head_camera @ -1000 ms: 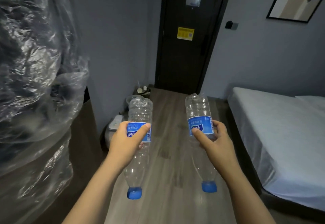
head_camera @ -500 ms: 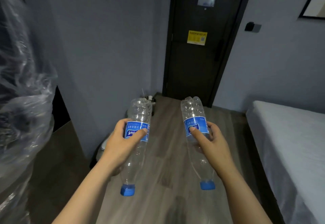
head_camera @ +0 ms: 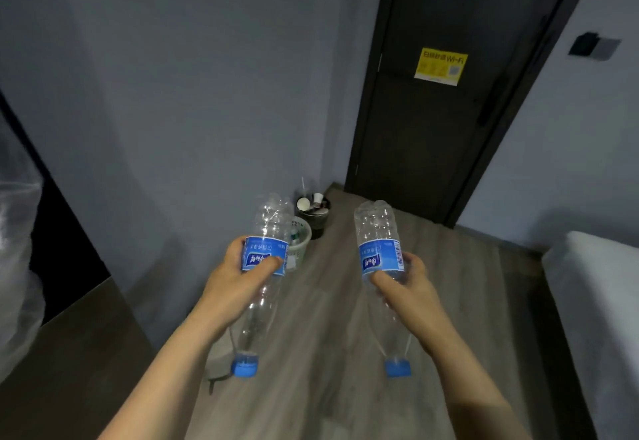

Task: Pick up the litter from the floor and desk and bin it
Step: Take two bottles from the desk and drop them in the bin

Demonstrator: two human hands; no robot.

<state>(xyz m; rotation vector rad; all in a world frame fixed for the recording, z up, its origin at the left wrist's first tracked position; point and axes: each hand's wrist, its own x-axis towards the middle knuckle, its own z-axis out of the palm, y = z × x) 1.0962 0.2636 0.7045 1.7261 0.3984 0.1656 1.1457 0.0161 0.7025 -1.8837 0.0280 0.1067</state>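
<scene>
I hold two empty clear plastic bottles with blue labels and blue caps, both upside down with caps pointing toward me. My left hand (head_camera: 235, 277) grips the left bottle (head_camera: 266, 228) around its label. My right hand (head_camera: 411, 284) grips the right bottle (head_camera: 375, 228) the same way. Ahead by the wall stand two bins: a pale bin (head_camera: 300, 239) with rubbish inside, partly hidden behind the left bottle, and a dark bin (head_camera: 316, 220) filled with cups and a straw.
A dark door (head_camera: 439, 135) with a yellow sticker closes the far end of the wooden floor (head_camera: 321, 318). A bed (head_camera: 598, 308) with a white sheet lines the right. A brown desk surface (head_camera: 69, 363) and crinkled clear plastic (head_camera: 15, 266) sit on the left.
The view has moved forward and turned left. The bins have come nearer, the plastic and the bed slid toward the frame edges. Both hands keep the same hold on their bottles.
</scene>
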